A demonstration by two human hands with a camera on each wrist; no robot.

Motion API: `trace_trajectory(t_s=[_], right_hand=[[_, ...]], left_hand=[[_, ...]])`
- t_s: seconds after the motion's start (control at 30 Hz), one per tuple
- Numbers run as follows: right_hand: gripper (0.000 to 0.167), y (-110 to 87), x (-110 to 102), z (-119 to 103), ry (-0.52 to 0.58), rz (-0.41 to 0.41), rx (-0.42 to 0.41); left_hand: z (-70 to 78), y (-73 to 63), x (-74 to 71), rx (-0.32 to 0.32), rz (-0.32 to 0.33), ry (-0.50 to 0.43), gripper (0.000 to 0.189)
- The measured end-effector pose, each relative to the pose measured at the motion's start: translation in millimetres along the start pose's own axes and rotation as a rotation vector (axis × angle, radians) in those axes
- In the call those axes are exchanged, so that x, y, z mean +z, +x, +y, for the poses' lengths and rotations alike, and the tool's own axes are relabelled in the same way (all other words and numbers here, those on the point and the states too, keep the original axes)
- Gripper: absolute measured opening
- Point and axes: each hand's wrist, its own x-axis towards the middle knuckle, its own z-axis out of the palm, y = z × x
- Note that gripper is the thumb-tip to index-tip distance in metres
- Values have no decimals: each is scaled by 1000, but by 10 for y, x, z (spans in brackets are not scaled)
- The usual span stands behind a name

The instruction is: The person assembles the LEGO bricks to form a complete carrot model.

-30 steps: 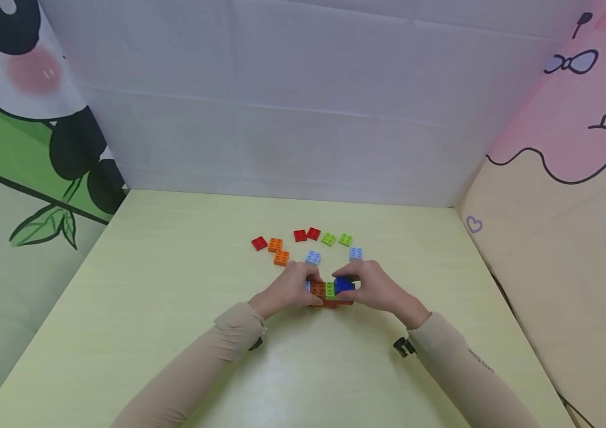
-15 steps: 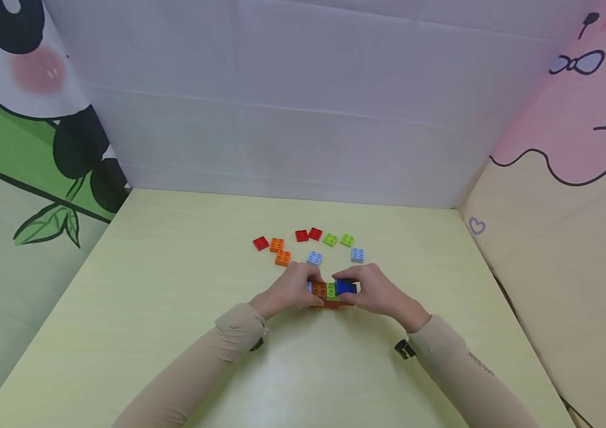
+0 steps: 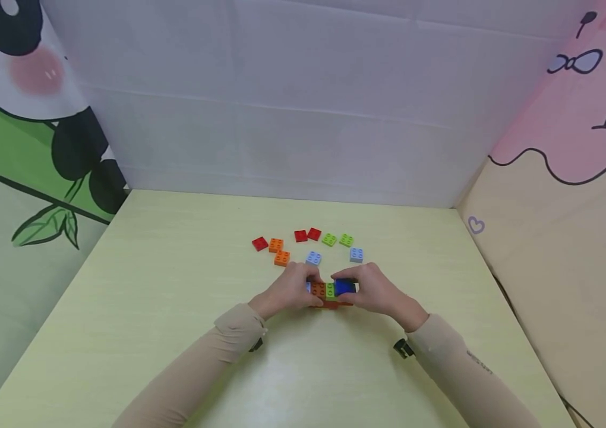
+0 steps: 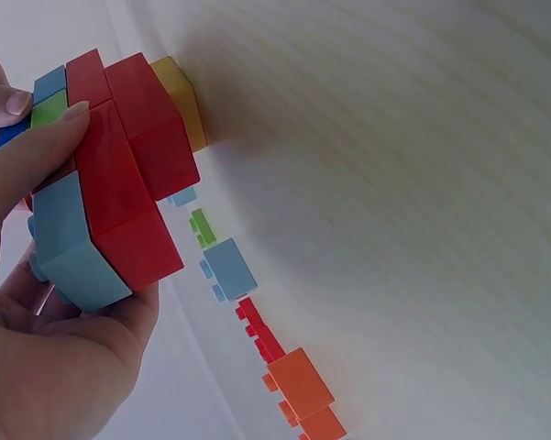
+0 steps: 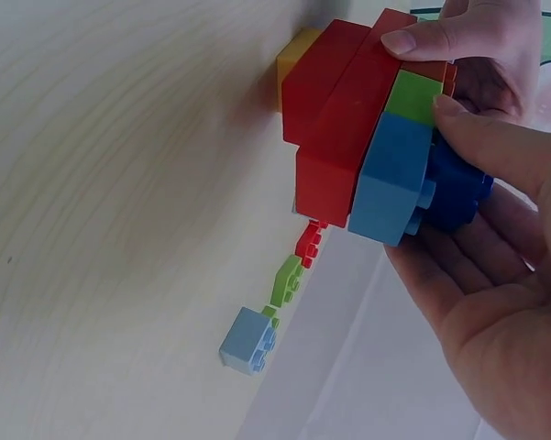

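Near the middle of the table, both hands are on a stack of toy building bricks point(image 3: 330, 291). A yellow brick point(image 4: 185, 101) is lowest, with red bricks point(image 4: 128, 188) over it, then a row of light blue, green and orange-brown. My left hand point(image 3: 293, 286) grips the left end, thumb along the near side and fingers behind. On the right end sits a dark blue brick point(image 3: 344, 286), which my right hand point(image 3: 380, 290) pinches between thumb and fingers. In the right wrist view it presses against a light blue brick point(image 5: 390, 170) under it.
Behind the stack lie loose bricks: orange ones point(image 3: 282, 258), red ones point(image 3: 314, 233), green ones point(image 3: 346, 240) and light blue ones point(image 3: 356, 255). White cloth point(image 3: 281, 142) rises at the table's back edge, with printed side panels point(image 3: 554, 238) left and right.
The view shifts slightly with the head. Both hands keep the same hold on the stack and the dark blue brick; no brick has visibly moved.
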Motion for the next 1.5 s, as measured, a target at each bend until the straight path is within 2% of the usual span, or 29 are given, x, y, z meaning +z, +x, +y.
trace_trajectory(t_s=[0.27, 0.53, 1.07, 1.5], right_hand=[[45, 3, 27, -15, -14, 5, 9], [45, -11, 57, 13, 1, 46, -2], [43, 13, 37, -9, -40, 31, -10], [44, -12, 101, 15, -27, 84, -5]], left_hand=[[-14, -13, 14, 2, 8, -3, 25], [-15, -4, 19, -4, 9, -11, 25], [16, -4, 0, -12, 3, -19, 24], [8, 3, 2, -12, 11, -10, 26]])
